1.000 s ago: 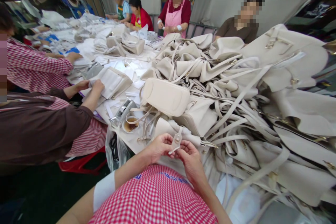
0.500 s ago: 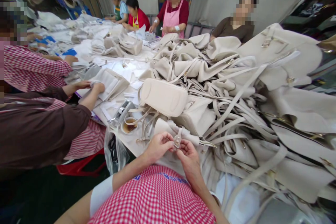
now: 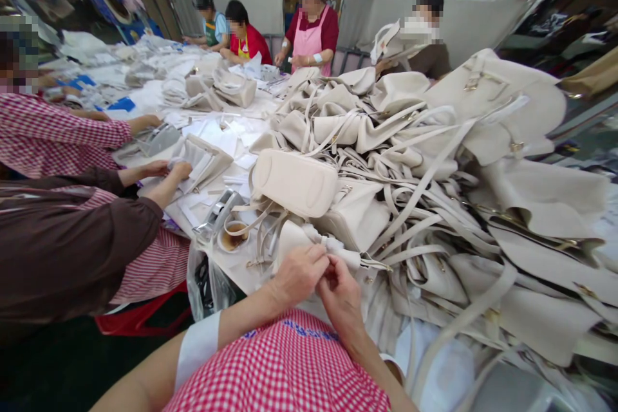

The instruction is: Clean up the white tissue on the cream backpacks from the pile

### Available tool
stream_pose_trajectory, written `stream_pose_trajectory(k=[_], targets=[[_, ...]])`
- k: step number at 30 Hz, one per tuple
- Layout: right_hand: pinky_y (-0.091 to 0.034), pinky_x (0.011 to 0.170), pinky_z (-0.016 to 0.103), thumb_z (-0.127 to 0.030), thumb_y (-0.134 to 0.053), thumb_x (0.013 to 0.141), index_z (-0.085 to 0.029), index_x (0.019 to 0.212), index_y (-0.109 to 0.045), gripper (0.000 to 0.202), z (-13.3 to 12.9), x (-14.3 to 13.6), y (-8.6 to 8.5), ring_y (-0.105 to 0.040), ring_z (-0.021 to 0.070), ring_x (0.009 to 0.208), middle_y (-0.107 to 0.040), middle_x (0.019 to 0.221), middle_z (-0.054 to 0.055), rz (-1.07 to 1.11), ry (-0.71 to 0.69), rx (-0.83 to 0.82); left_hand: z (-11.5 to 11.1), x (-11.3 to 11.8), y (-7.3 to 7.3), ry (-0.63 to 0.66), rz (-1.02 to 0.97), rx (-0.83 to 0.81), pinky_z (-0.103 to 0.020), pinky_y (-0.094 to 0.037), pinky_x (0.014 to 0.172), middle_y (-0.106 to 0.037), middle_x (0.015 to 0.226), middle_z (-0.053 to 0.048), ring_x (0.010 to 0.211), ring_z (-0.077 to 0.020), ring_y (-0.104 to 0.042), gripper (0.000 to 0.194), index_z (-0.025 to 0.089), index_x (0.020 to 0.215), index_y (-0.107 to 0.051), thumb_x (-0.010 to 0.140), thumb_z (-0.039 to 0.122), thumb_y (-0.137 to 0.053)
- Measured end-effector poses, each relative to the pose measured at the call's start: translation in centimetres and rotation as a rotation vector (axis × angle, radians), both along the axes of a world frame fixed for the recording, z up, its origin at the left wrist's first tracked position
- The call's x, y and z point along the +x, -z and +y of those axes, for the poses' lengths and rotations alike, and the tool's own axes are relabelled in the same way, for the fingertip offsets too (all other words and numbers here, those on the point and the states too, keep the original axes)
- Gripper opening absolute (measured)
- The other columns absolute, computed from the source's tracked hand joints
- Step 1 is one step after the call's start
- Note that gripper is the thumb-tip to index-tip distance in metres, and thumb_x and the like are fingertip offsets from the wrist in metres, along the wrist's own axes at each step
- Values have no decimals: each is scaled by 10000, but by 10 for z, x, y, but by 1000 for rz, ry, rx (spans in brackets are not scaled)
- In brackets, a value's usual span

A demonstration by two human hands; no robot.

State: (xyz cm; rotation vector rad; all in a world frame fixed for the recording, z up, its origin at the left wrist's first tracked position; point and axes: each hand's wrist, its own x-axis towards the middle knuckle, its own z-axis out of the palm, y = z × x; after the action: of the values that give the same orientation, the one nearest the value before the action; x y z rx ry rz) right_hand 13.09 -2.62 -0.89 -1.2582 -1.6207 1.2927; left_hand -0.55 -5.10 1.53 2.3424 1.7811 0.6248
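Observation:
My left hand [image 3: 299, 273] and my right hand [image 3: 340, 293] meet at the near table edge, fingers pinched together on a small cream strap tab [image 3: 333, 246] that belongs to a cream handbag [image 3: 309, 235] lying in front of me. The tab is mostly hidden between my fingers. Just beyond it an upturned cream bag [image 3: 294, 181] rests on a big heap of cream bags and straps [image 3: 434, 161]. My red checked apron [image 3: 284, 367] fills the bottom of the view.
A small cup of brown liquid [image 3: 233, 235] and a tape dispenser [image 3: 219, 212] stand left of my hands. A plastic bag [image 3: 207, 280] hangs off the table edge. A co-worker's hands [image 3: 168, 170] hold a white pouch at left; several more people work along the far side.
My hands have closed over the strap tab, which stood up in plain sight a second ago. The view has drifted slightly, and the person at the far right now lifts a bag.

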Motion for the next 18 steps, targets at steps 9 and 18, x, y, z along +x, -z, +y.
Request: stream_pose_trajectory(k=[9,18], targets=[[-392,537,253,-216,-674,608,-244,958,-540,376,-6,4,-5,-497,135,539,-579,640,-65,263,10,-334,11,-20,-14,-4,-254,-263,-295,-438,733,-585,870,-57,805,-196,-547,153,177,866,-583,881,92,-456],[-347,548,240,-196,-637,598,-231,624,-483,160,-17,-5,3,-416,116,566,-447,576,-69,273,14,-278,12,-11,-4,-70,-284,-182,-289,-432,716,-597,869,-64,811,-194,-561,180,181,861,-575,892,103,-416]])
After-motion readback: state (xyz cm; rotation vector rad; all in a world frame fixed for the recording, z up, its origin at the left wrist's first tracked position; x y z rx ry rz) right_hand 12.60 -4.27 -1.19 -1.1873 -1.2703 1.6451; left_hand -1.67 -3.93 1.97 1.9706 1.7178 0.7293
